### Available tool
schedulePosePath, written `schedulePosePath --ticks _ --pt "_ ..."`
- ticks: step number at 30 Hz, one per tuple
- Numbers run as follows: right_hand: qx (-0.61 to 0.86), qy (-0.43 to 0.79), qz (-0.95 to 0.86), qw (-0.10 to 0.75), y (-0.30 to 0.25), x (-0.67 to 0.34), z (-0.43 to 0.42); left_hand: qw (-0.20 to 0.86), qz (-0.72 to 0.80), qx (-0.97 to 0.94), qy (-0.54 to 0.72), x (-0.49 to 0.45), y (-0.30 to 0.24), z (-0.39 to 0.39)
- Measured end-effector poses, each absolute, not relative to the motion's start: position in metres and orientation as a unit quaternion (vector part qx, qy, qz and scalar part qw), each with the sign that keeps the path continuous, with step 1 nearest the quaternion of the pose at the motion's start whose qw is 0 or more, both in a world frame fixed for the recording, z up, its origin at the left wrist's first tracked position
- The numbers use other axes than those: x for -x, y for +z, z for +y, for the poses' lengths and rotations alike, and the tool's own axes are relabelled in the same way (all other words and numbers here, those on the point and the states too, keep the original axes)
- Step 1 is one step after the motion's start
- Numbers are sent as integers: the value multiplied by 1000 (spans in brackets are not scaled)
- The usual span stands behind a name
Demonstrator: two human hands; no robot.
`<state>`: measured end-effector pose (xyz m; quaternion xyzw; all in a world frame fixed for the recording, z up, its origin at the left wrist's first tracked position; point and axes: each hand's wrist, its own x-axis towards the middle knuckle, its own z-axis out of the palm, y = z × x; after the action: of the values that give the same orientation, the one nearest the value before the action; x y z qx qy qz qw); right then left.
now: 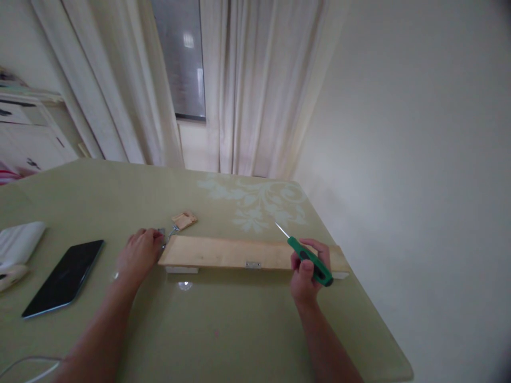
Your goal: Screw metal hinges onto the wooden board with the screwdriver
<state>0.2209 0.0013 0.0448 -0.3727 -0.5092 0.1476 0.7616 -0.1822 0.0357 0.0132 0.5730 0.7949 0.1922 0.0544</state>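
Note:
A long pale wooden board [231,252] lies across the green table [223,330], with a small metal hinge [253,264] on its near edge. My right hand [307,268] is closed around a green-handled screwdriver [309,259] at the board's right end, its metal tip pointing up and away to the left. My left hand [139,252] rests curled at the board's left end, fingers closed over a small metal piece [170,233]. A small wooden block [184,219] lies just beyond that end.
A dark phone [64,276] lies face up at the left, beside a white folded item [18,242]. A white cable [32,367] runs along the near left edge. Curtains and a window stand behind the table; a wall is on the right.

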Motion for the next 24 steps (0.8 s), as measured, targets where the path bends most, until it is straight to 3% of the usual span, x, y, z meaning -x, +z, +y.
schedulePosePath --ticks 3,7,14,19,24 --pt "361 136 -488 783 67 -218 3 96 750 -570 323 166 30 34" --pt "298 160 -511 790 127 -207 -2 219 564 -640 473 122 82 30" --pt "178 174 -454 856 203 -192 -8 253 315 -795 453 39 165 21" --pt "172 175 -465 851 201 -211 -11 261 274 -818 434 19 173 24" --pt "277 164 -518 793 201 -222 -22 269 271 -813 440 18 172 25"
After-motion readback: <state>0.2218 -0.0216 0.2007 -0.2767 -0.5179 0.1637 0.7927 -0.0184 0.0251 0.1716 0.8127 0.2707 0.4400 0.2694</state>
